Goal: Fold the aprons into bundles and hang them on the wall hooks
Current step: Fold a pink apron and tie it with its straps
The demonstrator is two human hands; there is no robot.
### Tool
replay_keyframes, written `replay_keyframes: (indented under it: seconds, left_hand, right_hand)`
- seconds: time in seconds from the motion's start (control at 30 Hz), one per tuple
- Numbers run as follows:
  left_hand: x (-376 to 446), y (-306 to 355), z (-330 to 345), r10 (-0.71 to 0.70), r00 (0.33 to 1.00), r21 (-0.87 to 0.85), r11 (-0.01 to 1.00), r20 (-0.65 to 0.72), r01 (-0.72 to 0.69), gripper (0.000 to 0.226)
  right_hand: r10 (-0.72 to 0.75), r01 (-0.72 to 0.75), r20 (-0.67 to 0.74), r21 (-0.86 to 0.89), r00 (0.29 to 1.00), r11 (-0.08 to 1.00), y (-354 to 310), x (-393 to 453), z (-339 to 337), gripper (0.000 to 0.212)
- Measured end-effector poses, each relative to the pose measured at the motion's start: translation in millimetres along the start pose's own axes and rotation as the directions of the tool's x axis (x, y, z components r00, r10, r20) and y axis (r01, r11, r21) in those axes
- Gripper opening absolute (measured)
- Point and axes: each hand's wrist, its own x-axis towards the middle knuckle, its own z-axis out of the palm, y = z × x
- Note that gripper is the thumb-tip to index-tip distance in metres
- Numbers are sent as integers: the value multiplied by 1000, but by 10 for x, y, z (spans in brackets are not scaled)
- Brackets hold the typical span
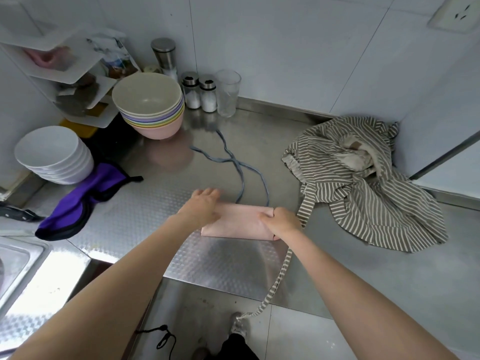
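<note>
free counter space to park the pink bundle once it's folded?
Bare steel in front of the pink apron, toward the counter edge, and between it and the purple cloth. Behind it the blue ties lie loose. Crowded: stacked bowls back left, striped apron heaped at the right.

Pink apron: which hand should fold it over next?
Probably the right hand. It already pinches the right end of the pink apron, so it could carry that end across. The left hand lies flat on the left end, pressing it down.
</note>
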Motion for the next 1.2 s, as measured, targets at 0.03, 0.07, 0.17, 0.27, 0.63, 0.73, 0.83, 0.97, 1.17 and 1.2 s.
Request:
replay_keyframes:
  seconds: [0.03,0.07,0.17,0.27,0.63,0.73,0.83,0.97,1.17,1.2]
  left_hand:
    - [35,35,-20,82,995,74,994,62,-86,55]
    - [40,75,-31,116,985,120,984,124,-131,51]
    - [35,203,-49,139,972,244,952,191,-184,42]
    - [1,315,22,131,971,360,912,198,-197,36]
    - [-64,507,-8,119,961,279,941,250,-190,52]
    - [-73,488,-9,143,963,252,947,228,-201,42]
    - [-49,436,-17,215,948,218,939,237,-267,34]
    - [1,413,-111,236,938,154,948,255,-280,27]
    - [-29,410,-146,175,908,154,956,380,-248,29]
    - [-41,385,-143,175,906,151,957,386,-249,29]
  right_hand:
    - [5,-5,29,7,1000,1000,5,-15,-17,39]
    - [31,-34,66,42,997,999,19,-32,-17,40]
    - [115,-141,180,137,977,981,70,-34,-66,46]
    - [-24,40,48,-382,999,923,-3,-56,-201,44]
    - [-93,107,70,-234,993,966,-591,278,70,43]
    - [-84,108,109,-234,990,966,-587,362,69,35]
    - [-93,91,121,22,988,996,-598,410,40,18]
    - [-44,-16,97,544,994,839,-703,485,-124,37]
    - [-151,182,-108,731,983,658,-1037,231,-626,42]
    - [-158,230,-167,725,973,649,-1081,163,-728,43]
